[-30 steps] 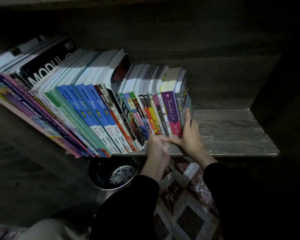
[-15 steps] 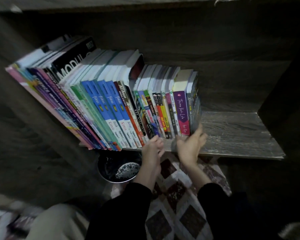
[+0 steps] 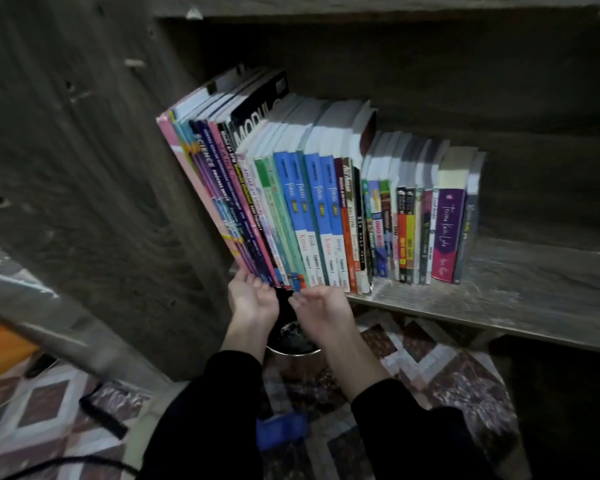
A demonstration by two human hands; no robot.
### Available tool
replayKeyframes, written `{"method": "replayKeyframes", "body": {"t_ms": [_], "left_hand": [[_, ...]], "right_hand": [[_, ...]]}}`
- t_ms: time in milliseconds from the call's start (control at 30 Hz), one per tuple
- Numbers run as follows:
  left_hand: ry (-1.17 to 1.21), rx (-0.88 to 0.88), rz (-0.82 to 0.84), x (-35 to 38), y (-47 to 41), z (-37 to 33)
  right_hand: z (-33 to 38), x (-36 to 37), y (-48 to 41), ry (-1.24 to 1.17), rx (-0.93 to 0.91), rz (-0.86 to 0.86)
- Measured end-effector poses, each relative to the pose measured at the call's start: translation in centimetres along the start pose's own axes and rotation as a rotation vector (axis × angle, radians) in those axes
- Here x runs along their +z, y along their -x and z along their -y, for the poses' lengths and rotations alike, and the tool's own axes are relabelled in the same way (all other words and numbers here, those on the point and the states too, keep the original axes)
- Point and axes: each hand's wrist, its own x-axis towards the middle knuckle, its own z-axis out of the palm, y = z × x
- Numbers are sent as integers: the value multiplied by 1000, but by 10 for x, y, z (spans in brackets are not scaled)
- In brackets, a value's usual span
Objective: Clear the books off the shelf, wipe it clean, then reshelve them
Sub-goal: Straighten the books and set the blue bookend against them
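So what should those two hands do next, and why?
Probably grip the lower ends of the tall leaning books and slide that bunch off the shelf. The left hand and right hand sit open right beneath them, and the whole row is still shelved.

Left hand [image 3: 253, 301] and right hand [image 3: 323, 306] side by side, palms up, fingers [image 3: 302, 298] loosely extended (relaxed, slightly curled); both forearms reach forward from black sleeves.
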Motion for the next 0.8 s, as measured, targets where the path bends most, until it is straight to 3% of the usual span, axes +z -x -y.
{"method": "replayKeyframes", "body": {"t_ms": [100,233,400,533,600,667,733,800], "left_hand": [[29,-2,1,5,4,-1],[44,-6,16,5,2,-2],[25,21,71,2,-1,-6],[-14,4,107,2,9,-12],[-76,0,134,-1,17,-8],[-293,37,117,-7,22,1],[-665,158,34,-12,18,8],[-1100,300,-10,-15,14,12]], "right_hand": [[2,12,2,256,-62,74],[0,17,-9,363,-92,-74],[-5,25,-5,248,-6,-81],[7,26,7,-45,113,4],[11,20,12,-152,191,-43],[8,12,15,-121,134,-203],[7,0,16,34,-62,-472],[8,-14,10,330,-269,-596]]}}
